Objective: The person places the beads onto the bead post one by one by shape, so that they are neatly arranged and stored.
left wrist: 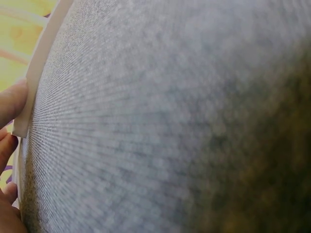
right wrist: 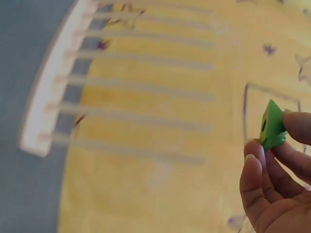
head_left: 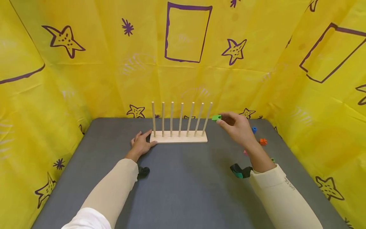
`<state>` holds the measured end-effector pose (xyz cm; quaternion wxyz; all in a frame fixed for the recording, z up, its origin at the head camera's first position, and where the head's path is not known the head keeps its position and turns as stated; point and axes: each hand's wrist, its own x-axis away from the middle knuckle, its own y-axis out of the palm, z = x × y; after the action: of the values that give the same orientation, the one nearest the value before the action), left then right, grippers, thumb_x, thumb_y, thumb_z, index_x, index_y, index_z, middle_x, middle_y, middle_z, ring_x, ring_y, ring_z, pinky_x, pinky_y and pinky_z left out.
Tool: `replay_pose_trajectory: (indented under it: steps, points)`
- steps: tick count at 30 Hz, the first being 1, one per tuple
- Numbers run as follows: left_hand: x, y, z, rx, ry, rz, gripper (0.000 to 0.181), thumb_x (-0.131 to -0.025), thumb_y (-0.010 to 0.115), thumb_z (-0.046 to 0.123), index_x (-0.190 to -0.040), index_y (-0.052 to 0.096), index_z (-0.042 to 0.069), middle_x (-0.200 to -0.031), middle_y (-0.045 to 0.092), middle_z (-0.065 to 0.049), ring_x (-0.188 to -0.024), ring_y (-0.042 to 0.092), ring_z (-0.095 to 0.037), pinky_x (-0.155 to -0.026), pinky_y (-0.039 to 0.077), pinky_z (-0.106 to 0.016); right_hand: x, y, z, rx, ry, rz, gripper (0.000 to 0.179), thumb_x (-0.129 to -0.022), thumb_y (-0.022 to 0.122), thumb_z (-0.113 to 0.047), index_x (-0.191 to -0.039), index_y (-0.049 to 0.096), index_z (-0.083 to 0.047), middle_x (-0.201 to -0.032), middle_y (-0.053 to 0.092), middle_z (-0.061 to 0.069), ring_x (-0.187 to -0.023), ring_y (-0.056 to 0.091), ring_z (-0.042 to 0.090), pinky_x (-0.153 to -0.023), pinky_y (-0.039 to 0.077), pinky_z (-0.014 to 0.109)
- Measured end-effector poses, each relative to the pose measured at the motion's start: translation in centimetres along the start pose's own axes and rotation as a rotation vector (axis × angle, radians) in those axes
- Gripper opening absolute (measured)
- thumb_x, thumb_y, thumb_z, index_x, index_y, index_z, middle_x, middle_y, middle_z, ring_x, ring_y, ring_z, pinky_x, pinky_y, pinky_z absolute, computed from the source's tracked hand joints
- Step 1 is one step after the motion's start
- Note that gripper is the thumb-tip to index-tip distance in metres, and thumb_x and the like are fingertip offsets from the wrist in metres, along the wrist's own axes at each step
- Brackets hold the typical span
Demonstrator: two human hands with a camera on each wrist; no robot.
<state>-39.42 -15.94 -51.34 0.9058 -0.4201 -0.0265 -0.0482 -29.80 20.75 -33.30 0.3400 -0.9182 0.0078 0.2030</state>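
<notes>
A wooden peg rack (head_left: 178,139) stands toward the back of the table, several thin upright rods rising from its pale flat base. My left hand (head_left: 140,144) grips the left end of that base, thumb at the front edge and a finger behind; the left wrist view shows the thumb (left wrist: 13,101) against the edge. Just beyond the rightmost rod (head_left: 207,119), near its top height, my right hand (head_left: 238,128) pinches a green bead (head_left: 216,118) between thumb and fingertips. In the right wrist view a hole shows in the bead's angular side. No beads are on the rods.
To the right, partly behind my right forearm, lie a blue bead (head_left: 254,129), an orange bead (head_left: 263,142), a pink piece (head_left: 245,152) and another green piece (head_left: 273,160). Yellow patterned cloth (head_left: 114,79) walls the grey table (head_left: 183,184) at the back and sides.
</notes>
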Motion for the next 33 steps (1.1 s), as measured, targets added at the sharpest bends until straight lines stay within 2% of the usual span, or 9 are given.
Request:
replay_pose_trajectory:
  steps: [5,10,15,19,21,27,33]
  points:
    - [0.1,0.0,-0.1,0.007,0.013,0.009,0.076,-0.091,0.067,0.038,-0.153,0.031,0.013,-0.147,0.037,-0.022,-0.142,0.005,-0.038,-0.108,0.0,-0.058,-2.7,2.0,-3.3,-0.08,-0.085,-0.012,0.032,-0.094,0.066,-0.016,-0.121,0.064,-0.001,-0.104,0.067,0.012,-0.089,0.064,0.025,-0.077,0.053,0.04]
    - [0.2,0.0,-0.1,0.006,0.02,0.014,0.075,-0.09,0.068,0.038,-0.152,0.033,0.012,-0.146,0.039,-0.021,-0.142,0.005,-0.038,-0.107,0.0,-0.058,-4.9,4.3,-5.4,-0.146,-0.162,0.004,0.03,-0.093,0.066,-0.013,-0.119,0.065,0.002,-0.101,0.067,0.011,-0.09,0.063,0.023,-0.077,0.052,0.038]
    - [0.2,0.0,-0.2,0.015,0.02,0.021,0.075,-0.09,0.068,0.037,-0.151,0.034,0.012,-0.146,0.04,-0.02,-0.142,0.006,-0.038,-0.107,0.0,-0.058,-7.0,6.7,-6.7,-0.209,-0.199,0.019,0.027,-0.093,0.066,-0.012,-0.116,0.066,0.001,-0.099,0.067,0.009,-0.09,0.061,0.02,-0.078,0.051,0.037]
    - [0.1,0.1,-0.2,0.022,0.027,0.028,0.075,-0.09,0.069,0.036,-0.151,0.035,0.012,-0.145,0.041,-0.02,-0.142,0.006,-0.038,-0.107,0.001,-0.058,-8.5,8.6,-7.9,-0.228,-0.196,0.001,0.027,-0.093,0.066,-0.015,-0.117,0.066,0.0,-0.101,0.067,0.007,-0.091,0.062,0.017,-0.081,0.051,0.033]
    - [0.2,0.1,-0.3,0.016,0.028,0.023,0.075,-0.09,0.069,0.036,-0.151,0.035,0.012,-0.145,0.041,-0.02,-0.142,0.007,-0.038,-0.107,0.001,-0.058,-9.1,9.5,-8.5,-0.219,-0.193,-0.026,0.029,-0.095,0.065,-0.016,-0.119,0.065,-0.001,-0.104,0.067,0.007,-0.093,0.062,0.017,-0.082,0.05,0.03]
    - [0.3,0.1,-0.5,0.002,0.028,0.019,0.075,-0.09,0.069,0.037,-0.151,0.035,0.011,-0.145,0.042,-0.02,-0.142,0.008,-0.038,-0.107,0.003,-0.058,-10.5,12.0,-10.0,-0.102,-0.203,-0.13,0.032,-0.098,0.058,-0.018,-0.127,0.06,-0.004,-0.112,0.063,0.006,-0.101,0.061,0.018,-0.086,0.048,0.027]
    - [0.4,-0.1,-0.1,0.008,0.015,0.018,0.074,-0.09,0.069,0.036,-0.151,0.036,0.011,-0.146,0.04,-0.021,-0.142,0.008,-0.038,-0.107,0.002,-0.058,-11.7,14.2,-10.4,-0.002,-0.185,-0.136,0.032,-0.099,0.057,-0.018,-0.128,0.059,-0.005,-0.115,0.063,0.005,-0.105,0.059,0.019,-0.09,0.046,0.028]
